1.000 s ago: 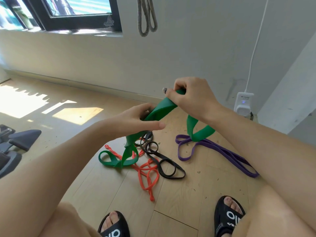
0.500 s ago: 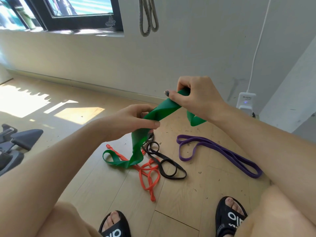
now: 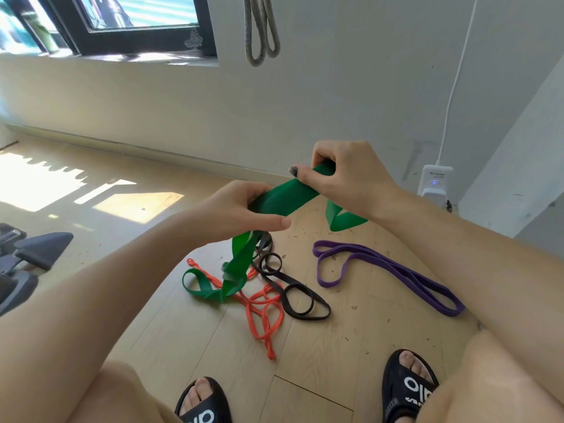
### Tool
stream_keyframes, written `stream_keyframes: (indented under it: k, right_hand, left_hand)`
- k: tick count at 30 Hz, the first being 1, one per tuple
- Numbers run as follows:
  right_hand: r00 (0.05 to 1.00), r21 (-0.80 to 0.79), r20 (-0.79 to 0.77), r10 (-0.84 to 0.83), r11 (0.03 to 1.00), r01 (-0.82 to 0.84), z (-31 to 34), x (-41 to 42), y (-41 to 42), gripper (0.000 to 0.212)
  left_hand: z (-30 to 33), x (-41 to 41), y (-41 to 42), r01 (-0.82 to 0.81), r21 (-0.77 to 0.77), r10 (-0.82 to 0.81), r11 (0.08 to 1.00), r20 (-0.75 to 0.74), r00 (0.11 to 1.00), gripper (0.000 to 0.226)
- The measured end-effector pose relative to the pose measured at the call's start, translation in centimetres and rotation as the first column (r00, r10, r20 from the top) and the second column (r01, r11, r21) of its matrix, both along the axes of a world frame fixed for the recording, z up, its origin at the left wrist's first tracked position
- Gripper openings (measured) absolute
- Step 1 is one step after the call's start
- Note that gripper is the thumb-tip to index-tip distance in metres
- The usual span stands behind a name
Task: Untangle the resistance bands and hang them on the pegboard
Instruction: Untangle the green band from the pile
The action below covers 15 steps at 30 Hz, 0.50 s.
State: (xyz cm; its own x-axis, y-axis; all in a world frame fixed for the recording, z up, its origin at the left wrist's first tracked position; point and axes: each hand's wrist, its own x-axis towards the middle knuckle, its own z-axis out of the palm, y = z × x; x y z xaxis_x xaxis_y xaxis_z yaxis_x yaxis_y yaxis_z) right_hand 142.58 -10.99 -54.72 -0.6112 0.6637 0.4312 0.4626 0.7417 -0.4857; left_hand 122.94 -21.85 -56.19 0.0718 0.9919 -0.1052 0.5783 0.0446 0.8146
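While I crouch over the wooden floor (image 3: pixel 351 355), my right hand (image 3: pixel 351 178) curls round the wide green resistance band (image 3: pixel 283 198), thumb pinching it from the near side and fingers folded over the top. My left hand (image 3: pixel 241 213) holds the same band lower down, thumb stretched along its underside and fingers wrapped behind it. Between my two hands the green band runs as a flat strip, its long axis slanting up from my left hand to my right. Past my right hand a short loop of it hangs down and bends back. Below my left hand the rest drops twisted toward the floor, ending in a loop that lies flat.

That lower end lies over the orange band (image 3: pixel 262 312), which sits knotted on itself just beside the green band's floor loop, its long axis pointing toward my sandals (image 3: pixel 406 389). Touching the orange one, on the side away from the green loop, lies the black band (image 3: pixel 293 297) in several coils. Well apart from the green band, under my right forearm, the purple band (image 3: pixel 390 270) lies stretched out long and doubled, slanting away toward my right knee.

Above the green band, on the wall, a grey band (image 3: pixel 262 29) hangs in two loops.
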Motion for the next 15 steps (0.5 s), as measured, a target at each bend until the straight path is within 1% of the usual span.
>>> stream_keyframes:
  k: [2,3,5,7,10,13,15]
  right_hand:
    - [1.000,-0.018,0.005,-0.006,1.000,0.007,-0.05,0.07,0.13,0.042]
    - [1.000,-0.027,0.013,-0.011,1.000,0.011,-0.10,0.13,0.20,0.043]
    - [0.999,-0.048,0.016,-0.028,0.998,0.029,-0.23,0.33,0.39,0.044]
    - [0.999,-0.069,0.014,-0.046,0.997,0.047,-0.39,0.54,0.60,0.044]
    - [0.999,-0.104,0.022,-0.043,0.994,0.045,-0.62,0.63,0.68,0.044]
    - [0.999,-0.134,0.029,-0.031,0.990,0.035,-0.66,0.61,0.60,0.042]
    - [0.998,-0.126,0.051,-0.025,0.992,0.032,-0.59,0.61,0.64,0.043]
  left_hand:
    - [-0.02,-0.03,0.13,-0.024,0.060,0.025,0.998,-0.018,1.000,0.043]
    - [-0.04,-0.05,0.12,-0.024,0.067,0.025,0.997,-0.014,1.000,0.043]
    - [-0.05,0.09,-0.02,0.000,0.040,0.000,0.999,0.002,1.000,0.031]
    - [-0.06,0.29,-0.22,0.028,0.027,-0.028,0.999,-0.015,0.999,0.022]
    - [-0.01,0.42,-0.12,0.029,0.048,-0.026,0.998,-0.054,0.998,0.020]
    - [0.14,0.32,-0.04,0.006,0.068,-0.004,0.998,-0.033,0.999,0.013]
    - [0.19,0.33,-0.06,0.007,0.062,-0.005,0.998,-0.030,1.000,0.018]
